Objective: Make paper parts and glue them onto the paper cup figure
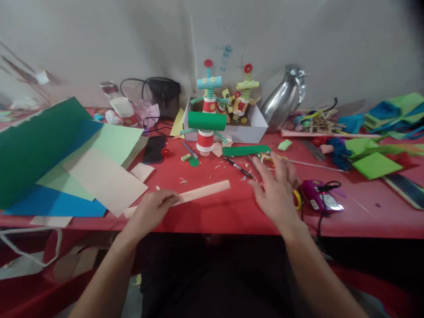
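Observation:
My left hand (pixel 153 208) pinches a long pale peach paper strip (pixel 205 191) that slants across the red table. On the right, my right hand (pixel 275 190) hovers with its fingers spread, holding nothing. Just past its fingertips lies something with orange loops (pixel 266 158), partly covered by them. A black pen (pixel 237 168) and a green paper strip (pixel 247 151) lie to the left of that hand. Behind them stands a figure of a red and white paper cup (pixel 205 140) with a green paper roll (pixel 207 120) on top and coiled paper arms.
Coloured paper sheets (pixel 106 179) cover the left side beside a black phone (pixel 154 149). At the back are a grey box (pixel 247 132) with paper figures and a steel jug (pixel 284 97). A purple device (pixel 320 196) with a black cable sits right; paper scraps (pixel 376 165) lie beyond.

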A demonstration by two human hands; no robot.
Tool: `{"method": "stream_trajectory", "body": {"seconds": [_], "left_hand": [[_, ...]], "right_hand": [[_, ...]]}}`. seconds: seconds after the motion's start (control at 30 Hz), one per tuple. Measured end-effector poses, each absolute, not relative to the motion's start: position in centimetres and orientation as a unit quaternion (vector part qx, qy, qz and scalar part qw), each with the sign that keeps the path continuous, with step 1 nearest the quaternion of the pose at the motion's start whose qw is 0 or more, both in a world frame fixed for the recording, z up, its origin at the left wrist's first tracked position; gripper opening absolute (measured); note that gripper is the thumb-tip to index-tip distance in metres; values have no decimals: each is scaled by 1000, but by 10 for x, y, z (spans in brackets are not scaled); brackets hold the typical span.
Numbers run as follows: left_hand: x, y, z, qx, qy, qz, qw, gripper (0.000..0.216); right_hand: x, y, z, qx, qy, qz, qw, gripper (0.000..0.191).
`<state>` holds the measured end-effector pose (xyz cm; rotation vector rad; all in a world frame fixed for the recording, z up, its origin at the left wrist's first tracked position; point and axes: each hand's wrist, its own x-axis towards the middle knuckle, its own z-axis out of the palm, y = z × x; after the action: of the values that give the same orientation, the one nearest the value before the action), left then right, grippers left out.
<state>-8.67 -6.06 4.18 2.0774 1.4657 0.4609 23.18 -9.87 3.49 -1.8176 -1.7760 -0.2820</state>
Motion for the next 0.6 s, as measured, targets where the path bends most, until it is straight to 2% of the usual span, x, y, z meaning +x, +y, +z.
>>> {"method": "stream_trajectory", "body": {"seconds": [0.07, 0.17, 0.27, 0.37, 0.5, 0.6], "left_hand": [[-75, -63, 42, 784, 522, 167, 290, 32], [-69, -62, 44, 808, 493, 154, 283, 31], [-90, -52, 48, 805, 514, 146, 258, 29], [-131, -39, 52, 762, 594, 161, 203, 29], [-169, -34, 48, 651, 723, 229, 40, 28], [-158, -40, 35, 652, 710, 266, 5, 29]], "right_hand": [[209, -99, 38, -613, -743, -55, 263, 39], [188, -97, 37, -537, -812, 95, 208, 28], [195, -94, 29, -562, -774, 183, 229, 26], [211, -87, 20, -589, -737, 209, 255, 22], [215, -68, 11, -621, -714, 209, 246, 23], [206, -53, 7, -612, -728, 196, 238, 24]]}}
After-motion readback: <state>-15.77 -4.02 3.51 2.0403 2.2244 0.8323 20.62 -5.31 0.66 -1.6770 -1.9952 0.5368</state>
